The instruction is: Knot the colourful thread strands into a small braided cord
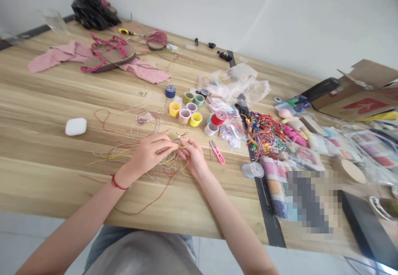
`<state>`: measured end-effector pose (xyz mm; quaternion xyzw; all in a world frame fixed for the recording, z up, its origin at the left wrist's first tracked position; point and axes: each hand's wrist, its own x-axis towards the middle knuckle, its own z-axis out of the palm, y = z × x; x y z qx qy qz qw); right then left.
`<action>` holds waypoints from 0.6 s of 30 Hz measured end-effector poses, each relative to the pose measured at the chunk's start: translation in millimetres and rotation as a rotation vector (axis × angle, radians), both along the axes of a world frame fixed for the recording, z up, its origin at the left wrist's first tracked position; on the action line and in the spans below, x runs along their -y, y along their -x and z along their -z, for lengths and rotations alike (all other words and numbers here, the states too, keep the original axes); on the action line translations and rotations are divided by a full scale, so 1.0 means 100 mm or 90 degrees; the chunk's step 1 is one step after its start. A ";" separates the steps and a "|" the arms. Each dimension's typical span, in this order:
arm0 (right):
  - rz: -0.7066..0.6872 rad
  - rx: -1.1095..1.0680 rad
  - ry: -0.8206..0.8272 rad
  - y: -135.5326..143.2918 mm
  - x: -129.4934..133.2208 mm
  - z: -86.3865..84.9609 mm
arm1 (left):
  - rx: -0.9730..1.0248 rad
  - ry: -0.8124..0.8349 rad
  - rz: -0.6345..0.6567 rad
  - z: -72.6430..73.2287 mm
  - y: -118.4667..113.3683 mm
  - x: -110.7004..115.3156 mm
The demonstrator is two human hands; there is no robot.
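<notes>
My left hand [152, 151] is closed in a pinch on thin coloured threads, with a red cord bracelet round its wrist. Close beside it, my right hand [192, 154] pinches threads from the same bundle. A small knotted piece with a loop [181, 135] sticks up between the fingertips. Loose threads [120, 152] in yellow, red and grey fan out to the left over the table and under the hands. One long red thread [152, 200] curves towards the table's front edge. Pink-handled thread snips [217, 152] lie right of my right hand.
Several thread spools [184, 115] stand beyond the hands, a clear spool [252, 169] to the right. A white case [76, 126] lies left. Further right are a heap of coloured cords [269, 136] and a cardboard box [357, 92]; a sandal-like sole [108, 59] lies at the back left.
</notes>
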<state>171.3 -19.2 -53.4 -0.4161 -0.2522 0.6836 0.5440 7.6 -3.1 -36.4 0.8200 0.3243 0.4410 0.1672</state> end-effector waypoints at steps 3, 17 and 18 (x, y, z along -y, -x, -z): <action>0.005 0.000 0.009 -0.01 0.00 0.00 | -0.050 0.035 0.050 0.03 -0.03 0.00; -0.056 -0.066 0.010 -0.03 -0.01 -0.01 | -0.084 -0.032 -0.007 0.06 -0.07 0.00; -0.060 -0.067 0.009 -0.02 -0.01 0.00 | -0.096 -0.052 -0.022 0.08 -0.07 0.00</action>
